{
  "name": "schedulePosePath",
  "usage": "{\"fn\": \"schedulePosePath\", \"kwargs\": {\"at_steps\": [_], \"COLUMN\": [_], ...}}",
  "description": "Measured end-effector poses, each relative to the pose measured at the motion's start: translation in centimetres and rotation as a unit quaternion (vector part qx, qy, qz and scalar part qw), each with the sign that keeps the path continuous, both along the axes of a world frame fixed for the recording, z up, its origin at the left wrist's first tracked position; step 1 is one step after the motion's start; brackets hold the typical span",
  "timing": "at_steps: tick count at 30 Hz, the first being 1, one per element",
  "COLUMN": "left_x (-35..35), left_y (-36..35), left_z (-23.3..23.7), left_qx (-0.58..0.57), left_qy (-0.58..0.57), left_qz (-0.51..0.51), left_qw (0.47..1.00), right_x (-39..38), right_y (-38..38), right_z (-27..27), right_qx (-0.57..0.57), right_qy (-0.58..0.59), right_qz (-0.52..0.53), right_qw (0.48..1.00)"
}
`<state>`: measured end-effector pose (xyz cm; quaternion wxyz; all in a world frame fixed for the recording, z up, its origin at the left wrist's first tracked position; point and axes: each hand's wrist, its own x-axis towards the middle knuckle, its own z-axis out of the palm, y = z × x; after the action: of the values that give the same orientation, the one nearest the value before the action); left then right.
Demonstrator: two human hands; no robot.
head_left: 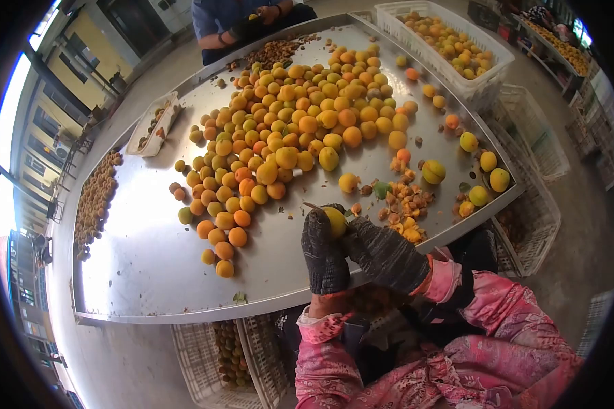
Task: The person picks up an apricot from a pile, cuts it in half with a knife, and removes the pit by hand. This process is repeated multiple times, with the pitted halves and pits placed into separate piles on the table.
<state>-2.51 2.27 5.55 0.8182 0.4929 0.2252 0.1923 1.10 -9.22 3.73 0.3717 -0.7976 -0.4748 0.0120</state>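
Observation:
Near the front edge of the metal table [157,273], a yellow-green apricot [335,222] is gripped in my left hand [323,255], which wears a dark knitted glove. My right hand [385,253], gloved alike, is closed against the fruit's right side; what its fingers hold is hidden. A thin pointed piece [312,206] sticks out above the left fingers, and I cannot make out its kind. Beyond the right hand lies a heap of split apricot pieces and pits [406,204]. A loose apricot [348,182] and a green leaf [381,189] lie close by.
A large pile of apricots [280,129] covers the table's middle. Pits [97,198] line the left edge, near a small white tray [158,126]. A white crate of apricots [450,48] stands at far right. Opposite, a person [232,24] works. Crates [232,361] sit below.

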Motion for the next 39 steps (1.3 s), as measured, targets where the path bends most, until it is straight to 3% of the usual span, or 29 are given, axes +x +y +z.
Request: {"fn": "schedulePosePath", "kwargs": {"at_steps": [1, 3, 5, 6, 7, 9, 10, 11, 12, 13, 15, 18, 20, 22, 25, 27, 28, 30, 33, 34, 36, 38, 39], "left_x": [-0.2, -0.6, -0.6, -0.6, -0.6, -0.4, -0.1, 0.0, 0.2, 0.4, 0.2, 0.0, -0.5, -0.5, 0.0, 0.4, 0.4, 0.4, 0.0, -0.3, -0.7, -0.8, -0.9], "left_y": [0.7, 2.3, 2.7, 2.7, 2.5, 1.8, 1.1, 0.3, -0.5, -0.7, -0.2, 0.9, 2.4, 1.9, 1.1, 0.5, -0.1, -0.3, 0.0, 0.6, 1.7, 2.4, 2.3], "left_z": [0.0, 0.2, 0.3, 0.2, 0.0, -0.1, 0.2, 0.3, 0.4, 0.4, -0.9, -0.7, -0.9, 0.0, -1.0, -1.2, -0.6, 0.0, 0.4, 0.7, 0.9, 0.5, 0.6], "left_qx": [0.001, 0.036, 0.071, 0.105, 0.103, 0.249, 0.266, 0.267, 0.156, 0.044, 0.011, 0.057, 0.046, 0.075, 0.102, 0.100, 0.040, -0.022, -0.031, -0.026, -0.020, 0.104, 0.103], "left_qy": [0.000, -0.002, -0.018, -0.035, -0.034, -0.024, -0.035, -0.035, -0.038, -0.044, -0.027, -0.029, -0.003, -0.006, -0.034, -0.060, -0.036, -0.013, 0.006, 0.018, 0.026, 0.024, 0.024], "left_qz": [-0.001, -0.130, -0.132, -0.134, -0.135, -0.042, 0.000, -0.001, 0.034, 0.072, 0.050, -0.015, -0.135, -0.120, -0.057, -0.010, 0.017, 0.049, 0.036, -0.023, -0.081, -0.117, -0.117], "left_qw": [1.000, 0.991, 0.989, 0.985, 0.985, 0.967, 0.963, 0.963, 0.986, 0.995, 0.998, 0.998, 0.990, 0.990, 0.993, 0.993, 0.998, 0.998, 0.999, 0.999, 0.996, 0.987, 0.987], "right_x": [0.4, 1.5, 2.8, 3.9, 4.1, 3.8, 2.9, 1.2, 0.0, -0.1, -0.8, 0.5, 1.5, 2.2, 2.2, 1.2, 0.5, -0.8, -0.9, -0.6, 0.6, 1.7, 2.1], "right_y": [-0.6, -1.6, -2.4, -1.5, -1.8, -1.4, -1.1, -0.8, -0.7, -0.6, -0.5, -1.1, -1.9, -2.3, -2.0, -1.4, -1.1, -0.3, -0.5, -0.7, -1.3, -1.7, -1.8], "right_z": [0.6, 2.6, 4.0, 2.3, 2.1, 3.7, 3.4, 2.5, 1.8, 1.4, 0.5, 1.7, 4.2, 5.6, 5.5, 2.9, 2.1, 1.5, 2.3, 2.1, 1.9, 2.6, 3.1], "right_qx": [-0.022, -0.040, -0.076, -0.004, -0.005, -0.013, -0.012, -0.019, -0.027, -0.027, -0.053, -0.079, -0.100, -0.123, -0.135, -0.034, -0.035, -0.061, -0.035, -0.034, -0.030, -0.012, 0.006], "right_qy": [-0.040, -0.083, -0.167, -0.327, -0.326, -0.306, -0.306, -0.308, -0.309, -0.313, -0.159, -0.138, -0.113, -0.085, -0.104, -0.283, -0.284, -0.155, -0.113, -0.112, -0.284, -0.312, -0.338], "right_qz": [0.022, 0.040, 0.120, 0.106, 0.106, 0.129, 0.129, 0.054, -0.019, -0.016, -0.014, 0.015, 0.048, 0.083, 0.105, 0.033, 0.033, -0.026, -0.025, -0.026, -0.012, 0.012, 0.034], "right_qw": [0.999, 0.995, 0.976, 0.939, 0.939, 0.943, 0.943, 0.950, 0.950, 0.949, 0.986, 0.987, 0.987, 0.985, 0.980, 0.958, 0.958, 0.986, 0.993, 0.993, 0.958, 0.950, 0.940]}}
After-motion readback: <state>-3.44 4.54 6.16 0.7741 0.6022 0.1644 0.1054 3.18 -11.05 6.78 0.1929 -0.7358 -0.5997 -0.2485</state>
